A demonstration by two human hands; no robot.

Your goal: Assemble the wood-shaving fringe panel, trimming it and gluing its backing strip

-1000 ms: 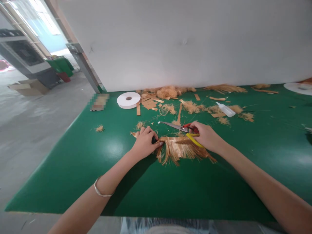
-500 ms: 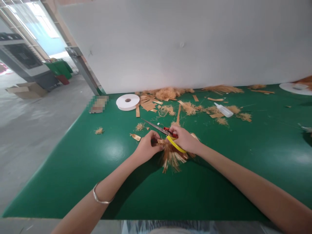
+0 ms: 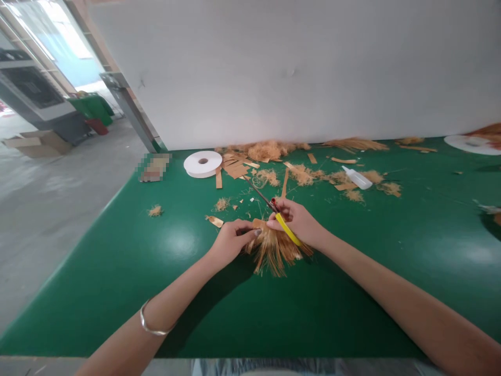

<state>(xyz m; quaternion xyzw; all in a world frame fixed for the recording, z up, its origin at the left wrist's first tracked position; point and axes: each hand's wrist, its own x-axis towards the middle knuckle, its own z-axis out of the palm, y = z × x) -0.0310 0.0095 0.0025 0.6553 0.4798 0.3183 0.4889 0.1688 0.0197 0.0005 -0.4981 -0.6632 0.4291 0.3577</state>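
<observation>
Head view: fringe (image 3: pixel 270 258) sits between my hands, strands splaying toward me; left hand (image 3: pixel 230 241) pinches its top edge, right hand (image 3: pixel 300 222), just as near, grips scissors (image 3: pixel 288 230) aimed away and leftward, fingertips at that same edge.

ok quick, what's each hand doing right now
Left hand: closed, pinching the brown fringe.
Right hand: closed, holding the scissors.

The fringe (image 3: pixel 271 257) looks fibrous, scissor blades (image 3: pixel 261 195) metal, tabletop (image 3: pixel 313 308) glossy.
</observation>
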